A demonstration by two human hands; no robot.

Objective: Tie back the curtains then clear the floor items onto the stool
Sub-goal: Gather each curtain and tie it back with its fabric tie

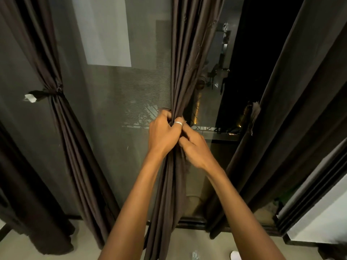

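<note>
A: Nearest first?
B: On the floor (197,239), right of the middle curtain's (184,53) foot, a crumpled clear scrap (195,256) and a white thing (235,255), which is cut off by the frame edge.
A: Hands?
B: Left hand (161,134) and right hand (195,147) both have fingers curled tight round the middle curtain, bunching it at mid height. Left sits higher, right just below, touching. There's a ring (178,123) on one finger.
A: Tie on it?
B: Can't tell, fingers cover that spot.
A: Others?
B: Left curtain (62,119), well left of the middle curtain, is cinched by a tie (50,91). Right curtain (277,109), to the right, hangs loose.
A: Behind?
B: The window (112,109), just behind the middle curtain.
</note>
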